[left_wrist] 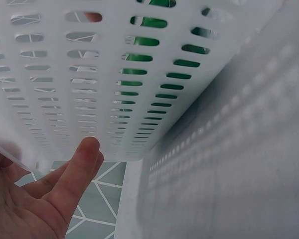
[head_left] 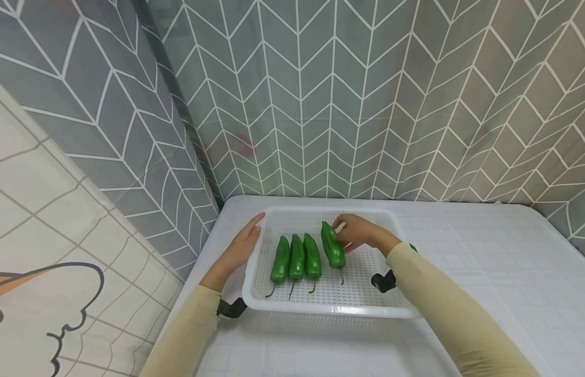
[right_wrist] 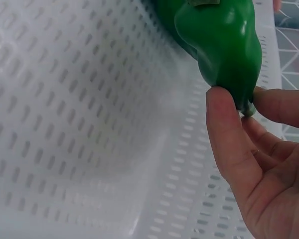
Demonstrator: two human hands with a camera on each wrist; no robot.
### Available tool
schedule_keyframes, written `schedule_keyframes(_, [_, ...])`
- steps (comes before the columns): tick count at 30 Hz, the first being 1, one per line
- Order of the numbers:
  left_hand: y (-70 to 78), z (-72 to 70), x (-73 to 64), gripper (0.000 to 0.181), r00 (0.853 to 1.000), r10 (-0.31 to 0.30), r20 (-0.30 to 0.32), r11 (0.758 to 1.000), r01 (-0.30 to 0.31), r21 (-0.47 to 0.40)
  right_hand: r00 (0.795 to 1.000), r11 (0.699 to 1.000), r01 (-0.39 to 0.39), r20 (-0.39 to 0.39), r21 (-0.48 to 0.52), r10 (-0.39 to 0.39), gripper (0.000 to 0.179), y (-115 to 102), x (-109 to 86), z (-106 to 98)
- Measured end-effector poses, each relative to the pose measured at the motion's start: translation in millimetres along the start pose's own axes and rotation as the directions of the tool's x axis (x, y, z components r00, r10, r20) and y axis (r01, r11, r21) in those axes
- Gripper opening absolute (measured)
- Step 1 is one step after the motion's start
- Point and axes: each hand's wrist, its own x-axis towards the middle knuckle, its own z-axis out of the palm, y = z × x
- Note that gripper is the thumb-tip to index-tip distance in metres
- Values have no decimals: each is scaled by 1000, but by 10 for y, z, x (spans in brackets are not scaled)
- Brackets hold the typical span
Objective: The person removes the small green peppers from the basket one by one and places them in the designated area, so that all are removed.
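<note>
A white perforated plastic basket (head_left: 339,309) stands on the table. Three green peppers (head_left: 296,257) lie side by side in its left half, stems toward the near side. Right of them, my right hand (head_left: 360,230) pinches another green pepper (head_left: 333,246) near its far, stemless end. In the right wrist view, thumb and fingers meet around that pepper's narrow tip (right_wrist: 239,94). Whether its stem end touches the basket floor I cannot tell. My left hand (head_left: 242,243) holds the basket's left rim, its fingers (left_wrist: 79,169) against the outer wall and the thumb partly hidden behind the rim.
A white cloth covers the table (head_left: 485,262), which extends to the right of the basket. Behind it hangs a grey curtain (head_left: 320,104) with white chevron lines. A small green thing (head_left: 413,247) shows past the right forearm, mostly hidden. Black straps sit at both wrists.
</note>
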Motion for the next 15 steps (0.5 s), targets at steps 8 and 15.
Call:
schedule_keyframes(8, [0, -3, -5, 51, 1000, -20, 3, 1000, 20, -14, 999, 1000, 23, -24, 15, -22, 38, 3, -78, -118])
schedule_keyframes(15, [4, 1, -6, 51, 1000, -16, 6, 999, 16, -33, 999, 999, 39, -26, 9, -39, 39, 10, -139, -181])
